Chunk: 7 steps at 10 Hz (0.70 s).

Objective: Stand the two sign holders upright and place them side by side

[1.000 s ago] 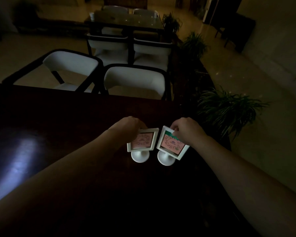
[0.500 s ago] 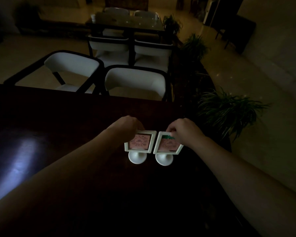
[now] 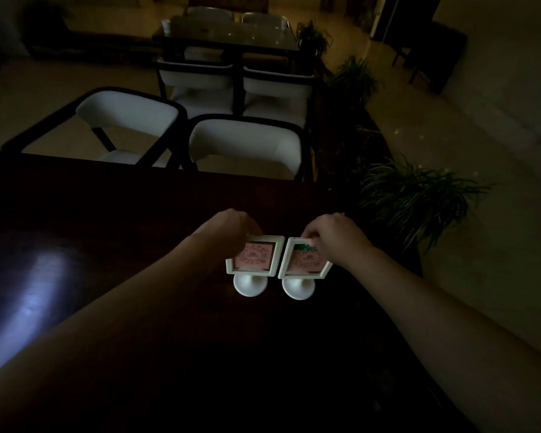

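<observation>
Two white sign holders with pink cards stand upright on round bases on the dark table (image 3: pixel 138 307). The left sign holder (image 3: pixel 256 257) and the right sign holder (image 3: pixel 303 262) are side by side, their frames almost touching. My left hand (image 3: pixel 231 228) grips the top left edge of the left holder. My right hand (image 3: pixel 336 237) pinches the top right corner of the right holder, hiding that corner.
Two white-cushioned chairs (image 3: pixel 247 145) stand at the table's far edge, with another table and chairs (image 3: pixel 228 39) behind. Potted plants (image 3: pixel 413 198) line the right side by the table's right edge. A bright light reflection (image 3: pixel 35 292) lies on the left of the table.
Both holders were tilted a second ago. They now stand straighter and closer together, frames nearly meeting. My hands have stayed on their top edges.
</observation>
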Motion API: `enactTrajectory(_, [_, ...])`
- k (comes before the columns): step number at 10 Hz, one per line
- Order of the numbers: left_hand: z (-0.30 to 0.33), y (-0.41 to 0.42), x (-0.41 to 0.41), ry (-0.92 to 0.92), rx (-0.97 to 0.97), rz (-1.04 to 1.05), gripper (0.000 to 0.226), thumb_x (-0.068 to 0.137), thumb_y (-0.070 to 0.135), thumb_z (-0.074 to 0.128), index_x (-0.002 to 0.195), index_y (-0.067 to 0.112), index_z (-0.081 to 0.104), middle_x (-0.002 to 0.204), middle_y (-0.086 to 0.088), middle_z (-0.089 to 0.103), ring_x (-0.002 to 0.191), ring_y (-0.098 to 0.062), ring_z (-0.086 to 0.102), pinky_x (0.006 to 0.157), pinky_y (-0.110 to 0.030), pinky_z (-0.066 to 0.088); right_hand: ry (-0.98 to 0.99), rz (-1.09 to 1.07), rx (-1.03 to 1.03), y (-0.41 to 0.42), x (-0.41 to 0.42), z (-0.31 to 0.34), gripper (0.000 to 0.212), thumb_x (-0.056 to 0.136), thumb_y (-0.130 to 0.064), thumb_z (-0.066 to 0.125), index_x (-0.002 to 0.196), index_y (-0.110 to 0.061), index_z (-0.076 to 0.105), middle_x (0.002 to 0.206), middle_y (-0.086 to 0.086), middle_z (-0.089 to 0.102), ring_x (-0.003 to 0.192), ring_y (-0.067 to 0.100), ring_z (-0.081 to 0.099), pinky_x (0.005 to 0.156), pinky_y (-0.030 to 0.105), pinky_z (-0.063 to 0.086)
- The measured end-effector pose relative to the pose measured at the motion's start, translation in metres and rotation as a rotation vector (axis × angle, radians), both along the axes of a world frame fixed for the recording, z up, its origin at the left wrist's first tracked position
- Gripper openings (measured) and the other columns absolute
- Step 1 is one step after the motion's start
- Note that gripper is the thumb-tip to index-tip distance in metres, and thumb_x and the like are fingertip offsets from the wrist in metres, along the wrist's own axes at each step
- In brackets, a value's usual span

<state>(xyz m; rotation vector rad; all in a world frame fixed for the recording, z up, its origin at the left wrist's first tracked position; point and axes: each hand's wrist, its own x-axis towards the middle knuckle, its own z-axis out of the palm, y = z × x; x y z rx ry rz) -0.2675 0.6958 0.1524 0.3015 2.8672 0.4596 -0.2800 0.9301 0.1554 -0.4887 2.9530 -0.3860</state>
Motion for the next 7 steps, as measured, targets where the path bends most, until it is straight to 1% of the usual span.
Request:
enactTrajectory(2, [-0.0012,-0.0018,0.0016,-0.01,0.023,0.012,0.033,0.094,0.01,0.054,0.123,0.026,0.064,0.121,0.0,0.065,0.104,-0.016,0.063,0.077,-0.028,0.055,-0.012,-0.009,0.018,-0.0003,-0.0012,-0.0013,0.019,0.089,-0.018,0.069,0.104,-0.027,0.076,0.108,0.001,0.072,0.097,0.022,0.065,0.08,0.037,0.055])
enactTrajectory(5, [-0.0042,-0.0031,0.0018,0.004,0.034,0.01,0.034,0.094,0.011,0.053,0.123,0.026,0.063,0.123,0.0,0.064,0.105,-0.016,0.062,0.075,-0.026,0.054,-0.015,-0.001,0.032,0.0001,-0.0009,0.0022,0.022,0.09,-0.02,0.068,0.111,-0.027,0.075,0.114,0.001,0.071,0.103,0.022,0.065,0.086,0.04,0.055])
enactTrajectory(6, [-0.0078,-0.0034,0.0031,0.035,0.015,-0.006,0.041,0.092,0.008,0.056,0.128,0.028,0.06,0.127,0.0,0.063,0.109,-0.017,0.061,0.076,-0.024,0.05,-0.018,0.001,0.034,0.0006,0.0008,0.0017,0.029,0.091,-0.02,0.068,0.119,-0.027,0.072,0.122,0.001,0.069,0.11,0.023,0.063,0.091,0.041,0.053])
enactTrajectory(7, [-0.0071,-0.004,0.0037,0.047,0.012,0.01,0.054,0.089,0.007,0.061,0.137,0.029,0.051,0.129,-0.001,0.062,0.11,-0.019,0.061,0.075,-0.024,0.049,-0.019,-0.019,0.011,0.0001,0.0003,0.0032,0.039,0.089,-0.018,0.07,0.127,-0.026,0.067,0.128,0.002,0.066,0.116,0.023,0.061,0.094,0.039,0.051])
